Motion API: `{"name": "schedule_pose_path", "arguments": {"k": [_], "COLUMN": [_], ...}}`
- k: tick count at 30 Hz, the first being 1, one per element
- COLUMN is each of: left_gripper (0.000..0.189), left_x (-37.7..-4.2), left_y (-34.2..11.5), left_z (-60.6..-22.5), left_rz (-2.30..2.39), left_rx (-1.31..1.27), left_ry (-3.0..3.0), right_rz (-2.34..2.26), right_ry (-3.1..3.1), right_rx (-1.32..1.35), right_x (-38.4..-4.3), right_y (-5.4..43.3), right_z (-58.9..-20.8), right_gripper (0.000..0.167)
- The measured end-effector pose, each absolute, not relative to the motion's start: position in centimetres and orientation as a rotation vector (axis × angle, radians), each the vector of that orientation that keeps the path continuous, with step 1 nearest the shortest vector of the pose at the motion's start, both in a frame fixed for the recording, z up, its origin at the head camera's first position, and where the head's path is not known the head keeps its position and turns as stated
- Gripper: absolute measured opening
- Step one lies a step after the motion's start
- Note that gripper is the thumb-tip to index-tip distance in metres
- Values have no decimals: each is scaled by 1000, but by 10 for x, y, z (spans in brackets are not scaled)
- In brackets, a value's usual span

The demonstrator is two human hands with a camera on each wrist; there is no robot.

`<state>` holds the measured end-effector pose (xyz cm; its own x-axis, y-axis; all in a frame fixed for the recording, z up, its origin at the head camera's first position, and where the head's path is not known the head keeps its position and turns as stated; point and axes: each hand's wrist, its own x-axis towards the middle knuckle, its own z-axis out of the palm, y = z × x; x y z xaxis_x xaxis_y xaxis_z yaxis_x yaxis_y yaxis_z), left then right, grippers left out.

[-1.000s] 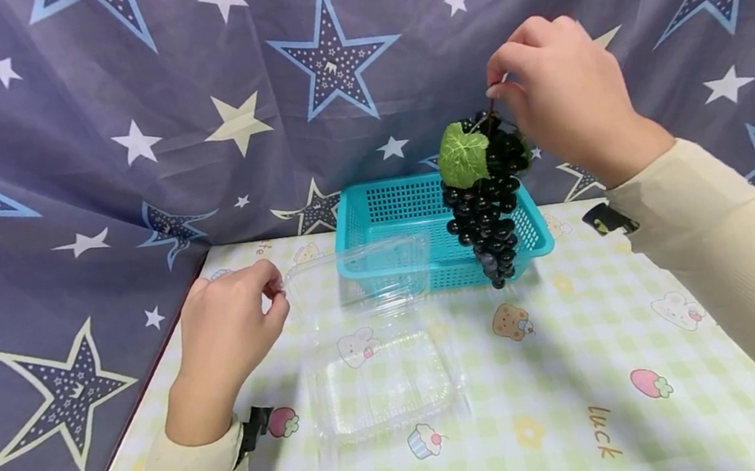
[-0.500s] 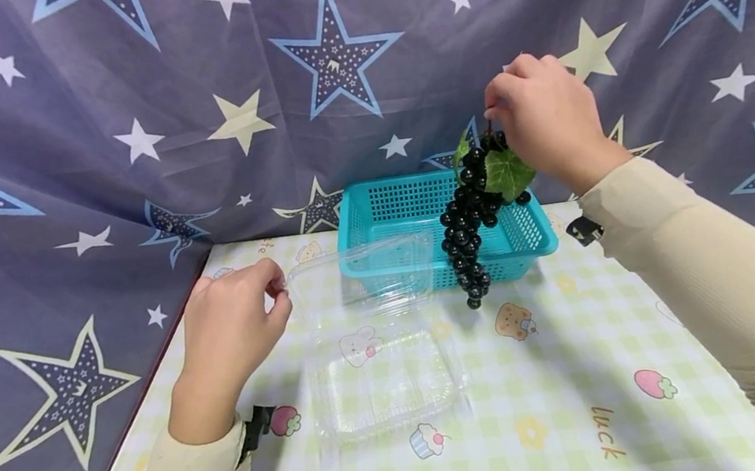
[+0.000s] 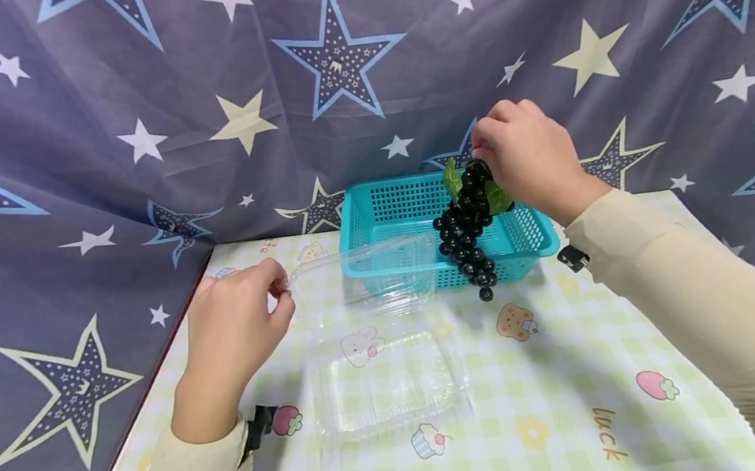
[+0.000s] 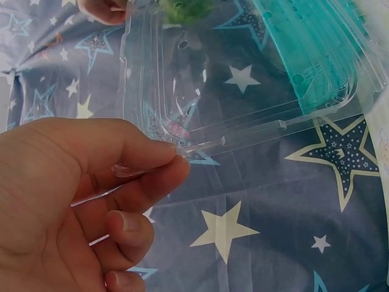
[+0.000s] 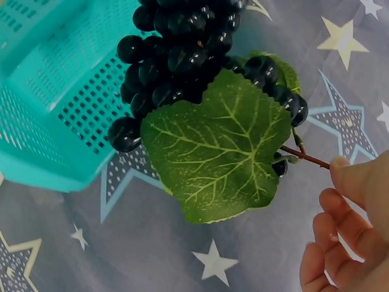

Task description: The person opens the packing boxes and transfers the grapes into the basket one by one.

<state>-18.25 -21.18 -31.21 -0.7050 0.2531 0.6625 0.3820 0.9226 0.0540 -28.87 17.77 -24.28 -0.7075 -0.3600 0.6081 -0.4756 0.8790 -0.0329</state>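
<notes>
In the head view my left hand pinches the corner of the raised lid of a clear plastic clamshell box, which stands unfolded on the table. The left wrist view shows thumb and forefinger on the lid's rim. My right hand holds a bunch of black grapes by its stem. The bunch hangs over the front of a turquoise basket, its lower tip overlapping the front rim. In the right wrist view, thumb and finger grip the brown stem beside a large green leaf.
A light checked tablecloth with printed cartoons covers the table. Behind the basket hangs a dark curtain with stars, which also runs down the left side.
My right hand has come down and slightly left, lowering the grapes toward the basket, and the bunch has turned. The left hand keeps the lid in the same place.
</notes>
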Motion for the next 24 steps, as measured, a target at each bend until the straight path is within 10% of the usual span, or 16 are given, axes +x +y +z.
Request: {"name": "schedule_pose_path", "arguments": {"k": [24], "left_gripper": [12], "left_x": [-181], "left_y": [-213], "left_z": [-311], "left_rz": [-232], "left_rx": [-452], "left_ry": [-2391], "right_rz": [191], "right_ry": [-2506], "right_rx": [657], "right_x": [-291], "right_y": [164], "right_z": [-291], "right_gripper": [6]}}
